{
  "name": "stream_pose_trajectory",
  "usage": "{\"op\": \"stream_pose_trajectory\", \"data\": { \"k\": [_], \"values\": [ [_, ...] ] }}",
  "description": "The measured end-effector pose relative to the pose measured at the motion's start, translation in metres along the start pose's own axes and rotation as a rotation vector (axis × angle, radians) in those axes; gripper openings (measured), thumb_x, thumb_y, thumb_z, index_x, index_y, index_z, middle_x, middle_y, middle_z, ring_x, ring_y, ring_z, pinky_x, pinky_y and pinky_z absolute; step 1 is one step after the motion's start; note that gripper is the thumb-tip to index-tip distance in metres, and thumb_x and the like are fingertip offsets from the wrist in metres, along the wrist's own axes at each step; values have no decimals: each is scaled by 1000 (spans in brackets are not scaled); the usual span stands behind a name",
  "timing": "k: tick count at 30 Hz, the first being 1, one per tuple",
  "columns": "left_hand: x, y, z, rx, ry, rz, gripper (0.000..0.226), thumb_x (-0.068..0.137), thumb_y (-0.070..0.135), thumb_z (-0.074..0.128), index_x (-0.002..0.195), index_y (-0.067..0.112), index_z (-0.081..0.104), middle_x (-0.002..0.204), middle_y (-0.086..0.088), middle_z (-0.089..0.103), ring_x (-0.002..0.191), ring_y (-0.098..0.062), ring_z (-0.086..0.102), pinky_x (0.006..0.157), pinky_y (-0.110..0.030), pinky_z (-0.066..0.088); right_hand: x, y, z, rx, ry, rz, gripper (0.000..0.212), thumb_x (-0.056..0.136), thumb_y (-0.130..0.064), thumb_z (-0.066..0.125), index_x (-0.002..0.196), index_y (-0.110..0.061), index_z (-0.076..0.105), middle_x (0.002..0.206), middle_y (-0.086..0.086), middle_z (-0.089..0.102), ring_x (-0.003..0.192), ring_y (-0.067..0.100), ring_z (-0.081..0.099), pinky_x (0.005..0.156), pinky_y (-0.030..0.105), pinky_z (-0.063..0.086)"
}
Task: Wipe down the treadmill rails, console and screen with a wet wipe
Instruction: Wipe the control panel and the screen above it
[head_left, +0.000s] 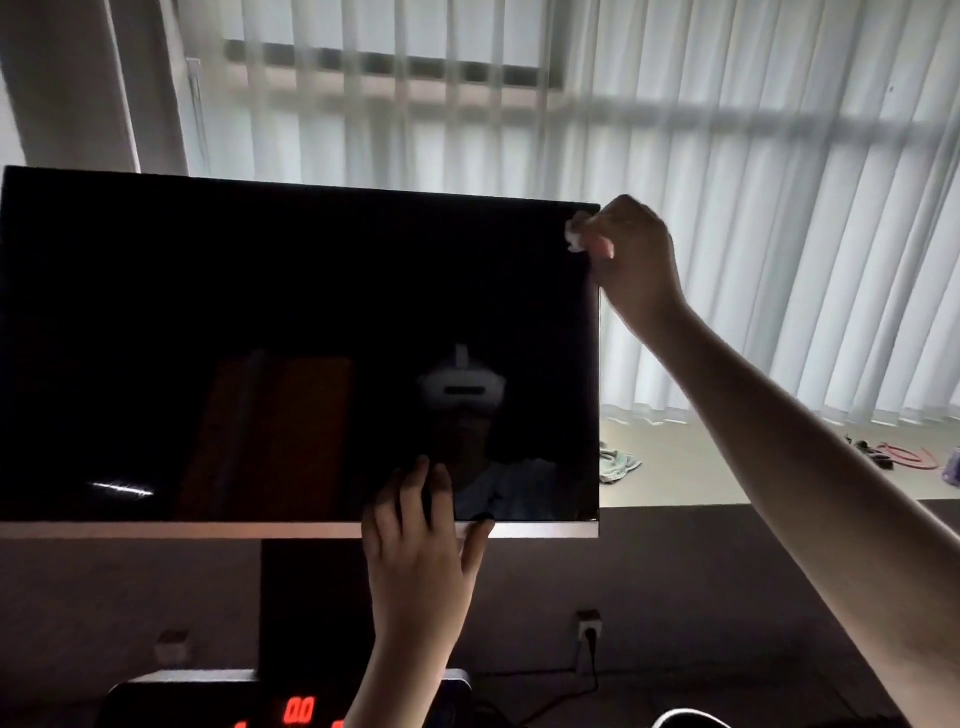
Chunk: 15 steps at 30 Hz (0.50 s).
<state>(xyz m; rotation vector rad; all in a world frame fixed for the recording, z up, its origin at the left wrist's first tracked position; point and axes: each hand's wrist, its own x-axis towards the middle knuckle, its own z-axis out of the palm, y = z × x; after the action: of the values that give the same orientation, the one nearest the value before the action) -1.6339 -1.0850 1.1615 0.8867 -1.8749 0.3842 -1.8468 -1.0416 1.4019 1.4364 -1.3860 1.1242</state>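
We log the right hand (631, 254) at the top right corner of the dark screen (260, 312), its fingers (602, 245) clamped on a bunched wet wipe (575, 236) that touches the glass. The left hand (415, 545) rests on the screen's bottom edge, right of centre, fingers straight and slightly apart, thumb on the silver bezel (156, 530). Below, the console (171, 699) shows red digits (300, 711).

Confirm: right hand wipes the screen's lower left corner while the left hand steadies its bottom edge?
No. The head view shows the right hand holding the wipe at the upper right corner of the screen; the left hand does steady the bottom edge.
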Motion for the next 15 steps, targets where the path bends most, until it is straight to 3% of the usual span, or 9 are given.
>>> {"op": "stream_pose_trajectory", "data": {
  "k": [3,7,10,13,15],
  "values": [
    [-1,-1,0,-6,-3,-2,65,88,55,42,120,2,61,128,-16,53,111,-35,45,86,-51,50,12,6,0,-111,36,94,28,91,-14,50,78,-5,74,81,15,62,74,27,62,65,24,39],
    [1,0,0,-3,-11,-7,65,87,54,43,121,2,61,129,-15,50,110,-35,45,86,-51,50,-16,11,8,-20,36,43,21,87,0,57,79,-10,74,80,10,64,74,29,62,76,38,53],
    [0,1,0,2,-19,-6,65,87,53,44,121,1,61,129,-15,49,109,-35,46,84,-51,50,-36,16,-3,54,-57,-58,16,86,3,65,83,-8,76,82,6,65,80,25,67,85,28,51],
    [0,1,0,7,-15,-7,64,87,52,44,121,1,61,128,-16,52,109,-36,46,84,-51,50,-32,19,-6,75,-31,-10,15,86,2,66,84,-9,77,84,2,65,84,26,69,87,37,54],
    [0,2,-1,10,-13,-13,64,87,52,44,120,1,62,128,-17,55,109,-36,45,85,-50,49,-43,14,-2,55,3,3,17,86,3,67,83,-11,77,82,1,66,81,24,67,87,26,50]
  ]
}}
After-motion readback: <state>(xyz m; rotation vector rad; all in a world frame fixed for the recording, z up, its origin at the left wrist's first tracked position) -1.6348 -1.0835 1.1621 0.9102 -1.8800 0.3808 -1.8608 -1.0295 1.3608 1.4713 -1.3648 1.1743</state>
